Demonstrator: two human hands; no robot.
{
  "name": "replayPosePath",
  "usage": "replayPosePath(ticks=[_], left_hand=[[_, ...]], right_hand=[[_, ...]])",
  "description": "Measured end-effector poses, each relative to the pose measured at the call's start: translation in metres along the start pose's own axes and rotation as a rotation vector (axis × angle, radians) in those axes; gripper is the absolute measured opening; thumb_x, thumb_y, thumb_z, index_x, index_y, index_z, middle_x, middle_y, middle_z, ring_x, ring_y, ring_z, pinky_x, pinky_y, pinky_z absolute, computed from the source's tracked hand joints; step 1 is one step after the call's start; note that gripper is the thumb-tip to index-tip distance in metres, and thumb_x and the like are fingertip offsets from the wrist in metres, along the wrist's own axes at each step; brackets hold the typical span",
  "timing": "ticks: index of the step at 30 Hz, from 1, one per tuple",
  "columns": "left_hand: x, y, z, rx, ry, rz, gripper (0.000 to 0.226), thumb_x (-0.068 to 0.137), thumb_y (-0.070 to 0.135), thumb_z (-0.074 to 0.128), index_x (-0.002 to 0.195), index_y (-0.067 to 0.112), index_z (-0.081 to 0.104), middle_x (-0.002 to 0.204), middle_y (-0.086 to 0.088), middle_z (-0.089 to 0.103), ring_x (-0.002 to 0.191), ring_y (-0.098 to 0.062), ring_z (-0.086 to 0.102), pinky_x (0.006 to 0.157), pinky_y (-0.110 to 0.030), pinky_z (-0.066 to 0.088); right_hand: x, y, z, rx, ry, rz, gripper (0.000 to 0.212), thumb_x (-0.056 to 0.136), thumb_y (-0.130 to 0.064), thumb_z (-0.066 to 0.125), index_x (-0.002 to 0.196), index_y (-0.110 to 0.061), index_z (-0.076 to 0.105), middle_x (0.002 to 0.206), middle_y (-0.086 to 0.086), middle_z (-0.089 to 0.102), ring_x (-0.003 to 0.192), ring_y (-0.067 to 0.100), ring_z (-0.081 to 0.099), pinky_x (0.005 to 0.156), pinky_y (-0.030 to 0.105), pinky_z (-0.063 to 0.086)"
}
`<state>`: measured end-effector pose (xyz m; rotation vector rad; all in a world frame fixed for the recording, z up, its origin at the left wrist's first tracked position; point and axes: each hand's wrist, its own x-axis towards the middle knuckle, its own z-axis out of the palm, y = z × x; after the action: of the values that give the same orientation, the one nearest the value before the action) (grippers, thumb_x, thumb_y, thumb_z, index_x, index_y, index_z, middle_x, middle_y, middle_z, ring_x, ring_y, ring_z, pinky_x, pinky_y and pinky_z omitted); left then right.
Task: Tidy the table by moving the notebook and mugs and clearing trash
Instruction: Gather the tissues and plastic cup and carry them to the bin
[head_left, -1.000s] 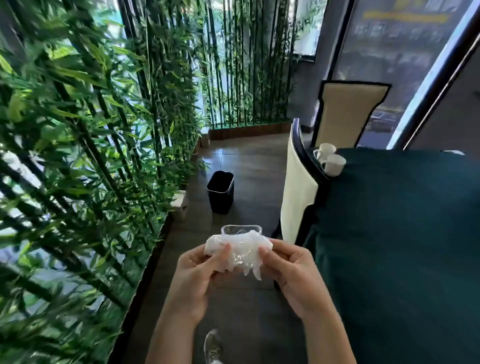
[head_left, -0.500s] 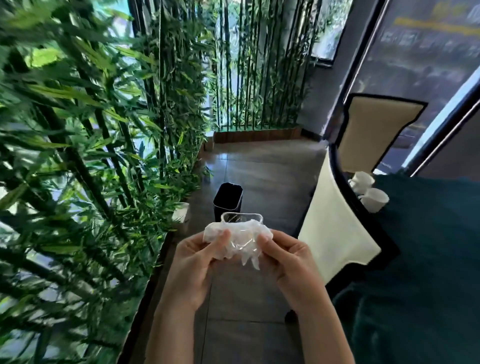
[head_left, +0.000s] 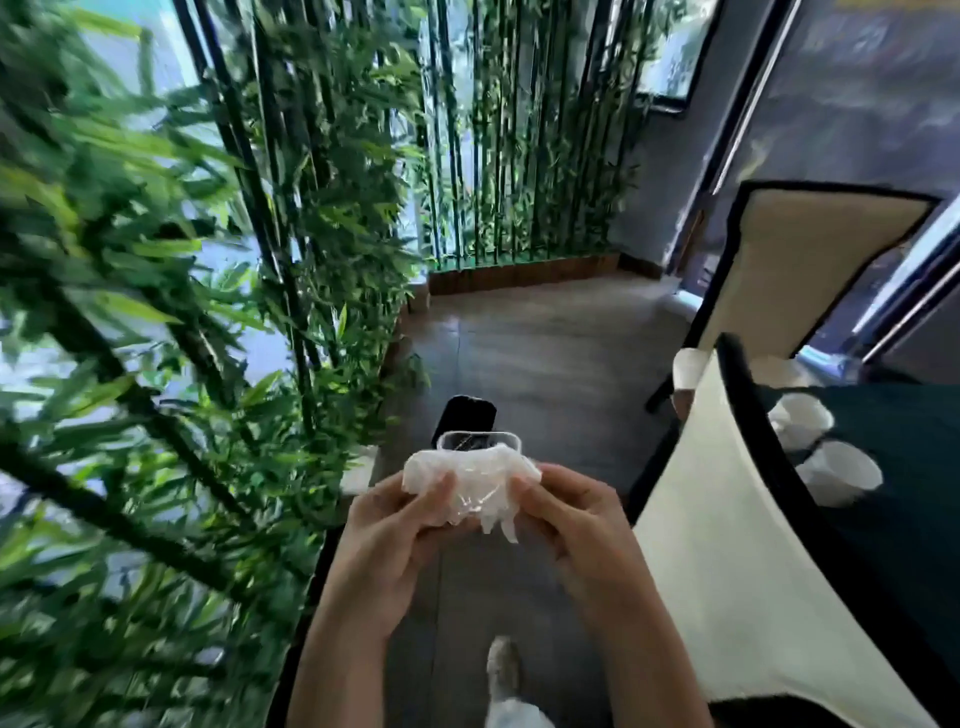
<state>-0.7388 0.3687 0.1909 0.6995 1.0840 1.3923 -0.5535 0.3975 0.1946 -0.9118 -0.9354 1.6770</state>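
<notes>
Both hands hold a bundle of trash (head_left: 470, 480) in front of me: crumpled white tissue and clear film with a clear plastic tray behind it. My left hand (head_left: 395, 530) grips its left side, my right hand (head_left: 566, 514) its right side. A black bin (head_left: 464, 415) stands on the floor just beyond the bundle, partly hidden by it. Two white mugs (head_left: 839, 473) (head_left: 802, 415) sit on the dark green table (head_left: 914, 467) at the right. No notebook is in view.
Bamboo plants (head_left: 156, 312) fill the left side and the far end. A cream chair back with black trim (head_left: 727, 545) stands close on my right, a second chair (head_left: 810, 260) beyond it. Grey floor tiles (head_left: 545, 364) run ahead. My shoe (head_left: 504, 670) shows below.
The view has turned left and moved forward, so the bin sits closer, directly behind the bundle. The table and mugs have slid to the right edge. Both hands keep their grip.
</notes>
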Motion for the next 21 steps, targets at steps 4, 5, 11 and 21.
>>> replayPosePath(ticks=[4,5,11,21], left_hand=[[0.087,0.010,0.006,0.019,0.010,-0.001,0.054,0.061,0.041,0.100,0.097,0.003,0.086,0.096,-0.018,0.083,0.088,-0.025,0.081,0.080,-0.042,0.068],[0.110,0.012,0.008,0.023,0.026,0.001,0.054,0.060,0.042,0.100,0.096,0.004,0.086,0.095,-0.018,0.083,0.087,-0.024,0.081,0.079,-0.041,0.068],[0.219,0.017,0.014,-0.008,0.075,-0.028,0.027,0.070,0.022,0.093,0.094,0.009,0.088,0.095,-0.015,0.084,0.086,-0.024,0.082,0.073,-0.035,0.067],[0.420,-0.048,-0.023,0.037,0.198,-0.254,0.022,0.070,0.013,0.086,0.091,0.005,0.087,0.089,-0.015,0.083,0.080,-0.020,0.080,0.068,-0.030,0.066]], right_hand=[[0.090,-0.013,-0.011,-0.008,-0.030,0.004,0.024,0.084,-0.016,0.079,0.104,-0.005,0.083,0.099,0.018,0.082,0.085,0.021,0.079,0.070,0.022,0.061],[0.114,-0.016,-0.014,-0.027,-0.039,0.006,0.023,0.085,-0.018,0.080,0.105,-0.007,0.083,0.100,0.016,0.082,0.086,0.021,0.079,0.071,0.022,0.061],[0.238,-0.024,-0.024,-0.102,-0.057,0.050,0.031,0.080,-0.033,0.082,0.107,-0.018,0.083,0.102,0.009,0.084,0.090,0.017,0.080,0.074,0.021,0.060],[0.437,0.039,-0.067,-0.232,0.034,0.288,0.016,0.093,-0.012,0.074,0.104,-0.016,0.084,0.104,0.013,0.083,0.095,0.025,0.079,0.087,0.037,0.065]])
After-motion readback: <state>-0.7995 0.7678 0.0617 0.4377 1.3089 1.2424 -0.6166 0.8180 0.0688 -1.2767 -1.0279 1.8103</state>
